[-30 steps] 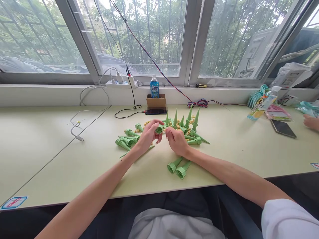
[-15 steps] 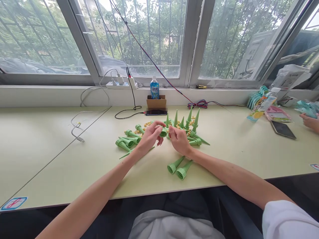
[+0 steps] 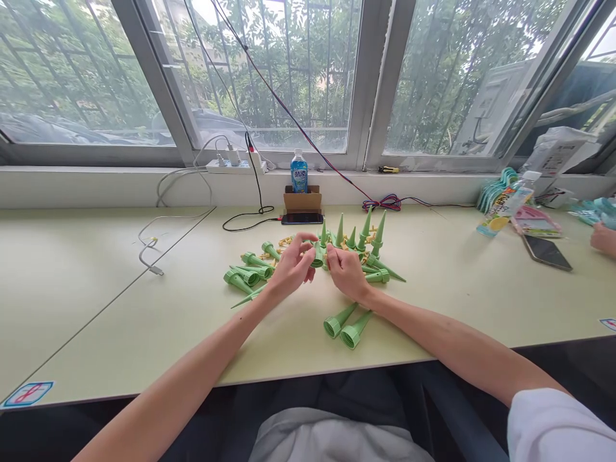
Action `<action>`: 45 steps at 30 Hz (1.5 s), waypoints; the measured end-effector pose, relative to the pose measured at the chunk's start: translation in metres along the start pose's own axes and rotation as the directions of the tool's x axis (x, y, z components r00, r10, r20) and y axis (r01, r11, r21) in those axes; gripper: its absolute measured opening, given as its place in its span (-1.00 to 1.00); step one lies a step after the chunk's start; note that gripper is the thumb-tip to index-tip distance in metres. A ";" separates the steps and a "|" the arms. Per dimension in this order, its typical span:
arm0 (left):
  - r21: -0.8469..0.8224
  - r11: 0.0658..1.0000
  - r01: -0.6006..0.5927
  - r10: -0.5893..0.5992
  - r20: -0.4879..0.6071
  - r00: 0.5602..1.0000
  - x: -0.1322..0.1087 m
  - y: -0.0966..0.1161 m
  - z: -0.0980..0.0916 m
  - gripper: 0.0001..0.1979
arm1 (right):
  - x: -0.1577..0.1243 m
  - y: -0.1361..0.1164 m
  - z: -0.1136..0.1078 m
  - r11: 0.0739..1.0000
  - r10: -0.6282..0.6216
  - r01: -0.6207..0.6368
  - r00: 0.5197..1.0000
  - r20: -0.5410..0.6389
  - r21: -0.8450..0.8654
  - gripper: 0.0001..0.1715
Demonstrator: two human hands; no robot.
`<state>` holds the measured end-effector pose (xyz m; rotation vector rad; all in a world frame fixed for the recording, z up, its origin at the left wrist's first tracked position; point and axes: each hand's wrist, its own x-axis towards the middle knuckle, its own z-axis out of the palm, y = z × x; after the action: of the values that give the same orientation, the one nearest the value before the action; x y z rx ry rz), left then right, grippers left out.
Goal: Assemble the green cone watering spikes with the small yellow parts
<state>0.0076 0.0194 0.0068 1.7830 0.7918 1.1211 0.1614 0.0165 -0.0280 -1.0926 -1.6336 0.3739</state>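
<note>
We hold a green spike (image 3: 317, 255) just above the table (image 3: 144, 308), left hand (image 3: 292, 268) pinching its wide end, right hand (image 3: 346, 273) apparently closed on it too, and a slip could topple the upright spikes (image 3: 373, 232) just behind.

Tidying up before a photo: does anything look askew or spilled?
Nothing spilled or broken. Some green cone-shaped plastic spikes stand upright behind the left hand and right hand; a tipped cluster lies left of them, and two loose spikes lie near the pale table's front edge.
</note>
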 end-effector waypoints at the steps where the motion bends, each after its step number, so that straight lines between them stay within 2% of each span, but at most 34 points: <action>1: 0.002 1.000 0.011 -0.011 -0.012 1.000 0.000 0.000 0.001 -0.75 | 0.000 0.000 0.000 1.000 0.001 -0.001 1.000 0.003 0.004 -0.36; 13: -0.022 0.994 0.104 -0.105 -0.056 0.993 0.001 -0.003 0.000 -0.62 | -0.002 -0.005 -0.002 0.999 -0.030 0.029 0.999 0.045 0.017 -0.43; 26: 0.101 0.995 -0.025 0.029 -0.038 0.999 0.005 -0.017 -0.003 -0.68 | -0.002 0.002 0.001 0.997 -0.073 0.074 0.995 0.060 0.000 -0.45; 36: 0.109 0.993 0.037 -0.037 -0.002 0.999 0.004 -0.013 0.003 -0.79 | -0.004 -0.004 0.001 0.993 -0.112 0.100 0.971 0.211 0.064 -0.44; 45: 0.079 0.995 0.063 -0.063 -0.007 0.998 0.005 -0.012 0.004 -0.75 | -0.004 -0.008 -0.001 0.990 -0.135 0.120 0.958 0.253 0.076 -0.44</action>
<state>0.0126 0.0269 -0.0035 1.8084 0.8995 1.0656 0.1584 0.0084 -0.0244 -0.9161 -1.8992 0.4925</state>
